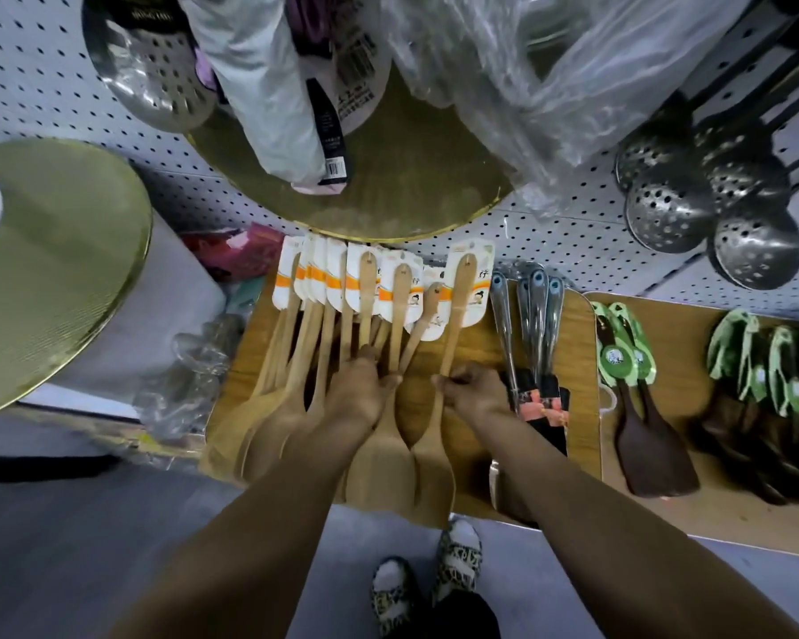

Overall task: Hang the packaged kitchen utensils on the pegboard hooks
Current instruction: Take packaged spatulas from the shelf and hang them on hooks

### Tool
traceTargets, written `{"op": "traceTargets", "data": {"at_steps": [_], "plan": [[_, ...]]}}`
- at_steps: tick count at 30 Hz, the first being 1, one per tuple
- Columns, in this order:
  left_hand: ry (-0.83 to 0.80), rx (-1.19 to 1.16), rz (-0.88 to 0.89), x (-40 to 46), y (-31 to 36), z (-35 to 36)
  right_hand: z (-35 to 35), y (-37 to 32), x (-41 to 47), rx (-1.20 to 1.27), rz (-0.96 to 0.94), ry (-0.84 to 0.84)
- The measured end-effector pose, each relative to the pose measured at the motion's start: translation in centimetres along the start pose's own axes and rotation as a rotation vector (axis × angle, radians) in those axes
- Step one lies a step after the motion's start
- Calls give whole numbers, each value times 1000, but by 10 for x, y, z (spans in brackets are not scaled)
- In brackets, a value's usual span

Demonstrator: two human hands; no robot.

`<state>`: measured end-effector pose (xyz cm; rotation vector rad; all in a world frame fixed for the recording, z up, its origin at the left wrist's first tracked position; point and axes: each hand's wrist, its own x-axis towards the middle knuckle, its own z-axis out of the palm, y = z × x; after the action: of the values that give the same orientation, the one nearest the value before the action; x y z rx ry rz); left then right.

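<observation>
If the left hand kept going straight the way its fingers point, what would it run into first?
The left hand already has its fingers among the wooden spatula handles. Straight on, it would likely meet their white-and-orange cards, then the pegboard; depth is unclear.
</observation>
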<state>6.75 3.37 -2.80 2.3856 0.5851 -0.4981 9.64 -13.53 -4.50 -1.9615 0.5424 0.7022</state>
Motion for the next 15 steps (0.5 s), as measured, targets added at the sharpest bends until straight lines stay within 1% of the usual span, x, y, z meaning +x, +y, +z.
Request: {"op": "traceTargets", "data": {"at_steps": [2,5,10,15], "plan": [[10,-2,-42,3,7,6,-15,3,-11,126,7,-16],[41,53,-70,9,16,12,-36,6,-30,152,-21,-29],[31,186,-74,15,21,18,-54,16,-46,214,-16,-46],[55,160,-88,15,30,26,-64,20,-57,296,-33,-77]]}}
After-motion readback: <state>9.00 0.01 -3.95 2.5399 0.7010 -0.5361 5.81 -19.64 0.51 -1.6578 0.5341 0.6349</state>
